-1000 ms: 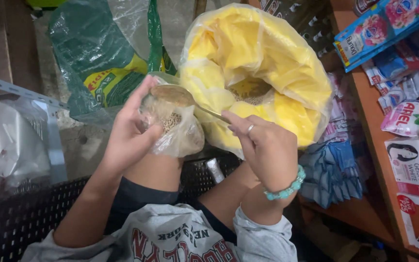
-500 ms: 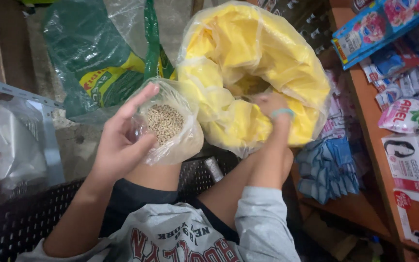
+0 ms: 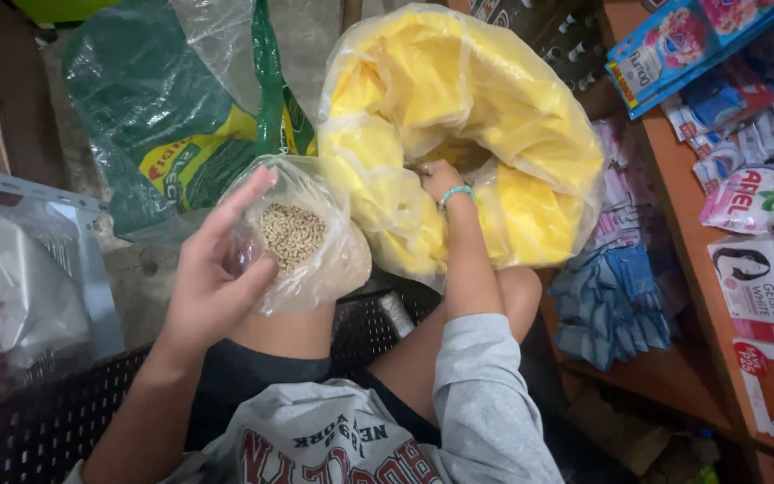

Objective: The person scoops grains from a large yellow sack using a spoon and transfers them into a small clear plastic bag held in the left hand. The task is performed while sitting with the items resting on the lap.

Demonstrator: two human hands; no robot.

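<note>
A green sack (image 3: 167, 116) with a yellow patch lies at the top left, clear plastic (image 3: 226, 27) draped over its upper edge. Left of it, a clear bag (image 3: 11, 287) rests on a black mesh crate (image 3: 38, 421), with a grey metal strip (image 3: 20, 186) above. On the right stands a wooden shelf (image 3: 674, 224) hung with sachet strips: blue ones (image 3: 615, 305) low down, a blue-and-pink packet (image 3: 674, 45) at the top, white and pink sachets (image 3: 763, 260) at the far right.
</note>
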